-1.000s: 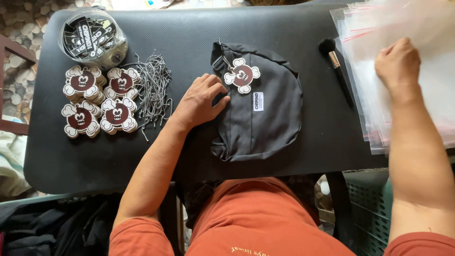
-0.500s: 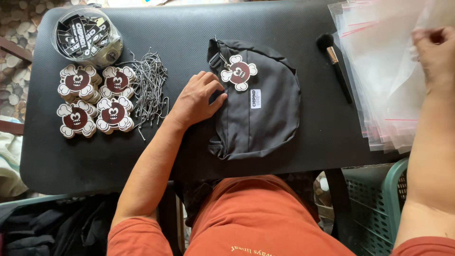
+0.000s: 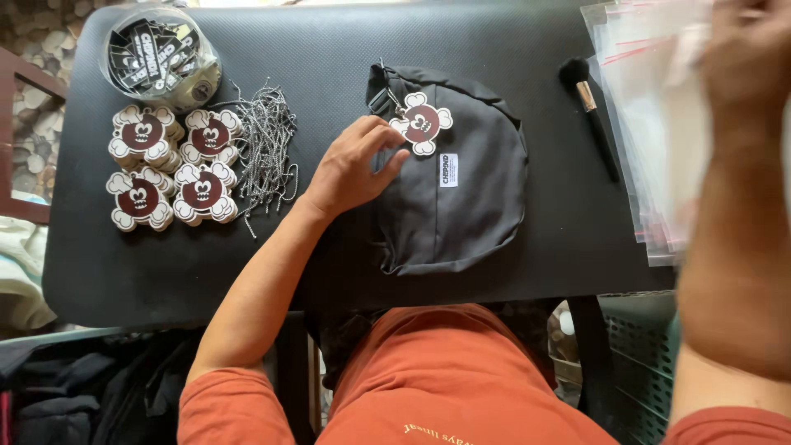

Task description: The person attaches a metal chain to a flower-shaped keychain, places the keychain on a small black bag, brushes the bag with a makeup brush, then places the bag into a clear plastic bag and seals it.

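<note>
On the black table, going left to right: a clear round tub of black labels sits at the table's ten o'clock corner, and just below it four stacks of cartoon-face tags lie in a square. At three o'clock from them is a loose heap of beaded cords. The left hand comes next, lying flat with fingers loosely spread, gripping nothing, its fingertips resting on the left edge of the black bag. The bag lies near the table's middle. One tag hangs at its eleven o'clock corner, just beside the fingertips. At three o'clock from the bag, a little apart, lies a makeup brush. Beyond it a pile of clear plastic bags overhangs the table's right edge. The right hand is raised over that pile, blurred, and I cannot tell whether it pinches a bag.
</note>
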